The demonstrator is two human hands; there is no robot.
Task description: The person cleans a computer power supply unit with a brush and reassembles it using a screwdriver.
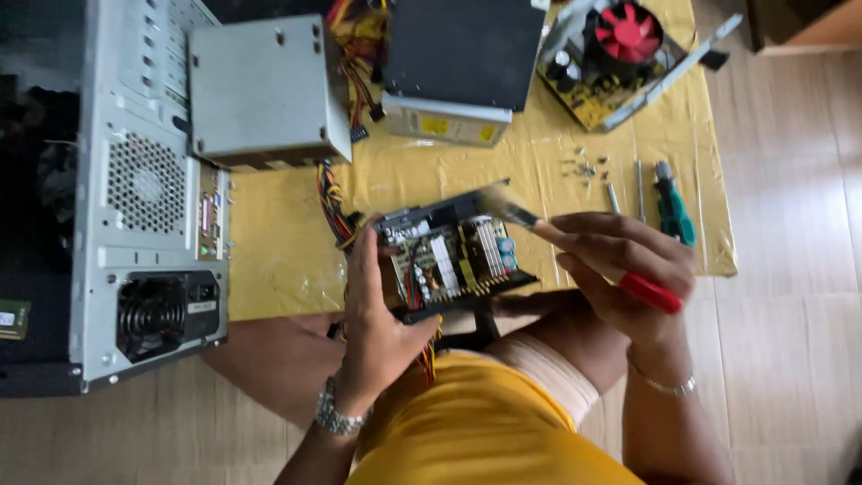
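Head view: your left hand [377, 314] grips the open power supply [453, 260] by its left edge, tilted above your lap. Your right hand [624, 265] is closed round a red-handled brush [539, 224], bristles touching the supply's top right corner. Left of the supply stands the PC case [148, 198]; right of it lies a green screwdriver [673, 211], on the yellow sheet [278, 242].
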